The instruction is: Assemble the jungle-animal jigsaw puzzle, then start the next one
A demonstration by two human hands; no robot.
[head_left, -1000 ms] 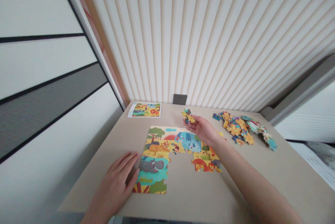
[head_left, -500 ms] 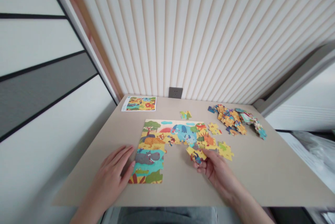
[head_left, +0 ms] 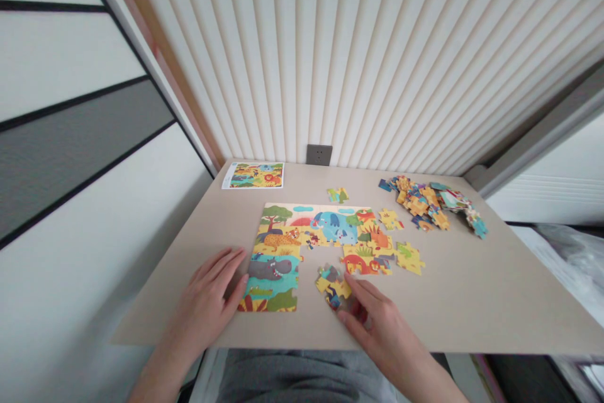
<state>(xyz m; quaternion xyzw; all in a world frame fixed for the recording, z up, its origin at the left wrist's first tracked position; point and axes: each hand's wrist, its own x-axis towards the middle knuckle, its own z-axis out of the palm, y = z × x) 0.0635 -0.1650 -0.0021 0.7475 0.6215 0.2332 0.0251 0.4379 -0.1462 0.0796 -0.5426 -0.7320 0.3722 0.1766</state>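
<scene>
A partly assembled animal jigsaw puzzle [head_left: 274,269] lies flat on the table, with a hippo at left, elephants along the top and lions at right. My left hand [head_left: 212,290] rests open by its left edge, fingertips touching the border. In the gap inside the puzzle, my right hand [head_left: 377,321] has its thumb and fingers closed on the right side of a small cluster of puzzle pieces [head_left: 333,283], yellow with a dark blue figure. The fingers hide part of it. Loose yellow puzzle pieces [head_left: 409,257] lie right of the lions.
A heap of loose pieces [head_left: 419,202] sits at the back right of the table [head_left: 472,302]. One green piece [head_left: 338,195] lies behind the puzzle. A picture card [head_left: 255,175] is at the back left. A ridged wall with a socket [head_left: 319,154] closes off the back.
My right hand has moved left and toward me with the puzzle pieces, lowering them into the gap and uncovering the lion section. My left hand stays at the puzzle's edge. The view has tilted slightly.
</scene>
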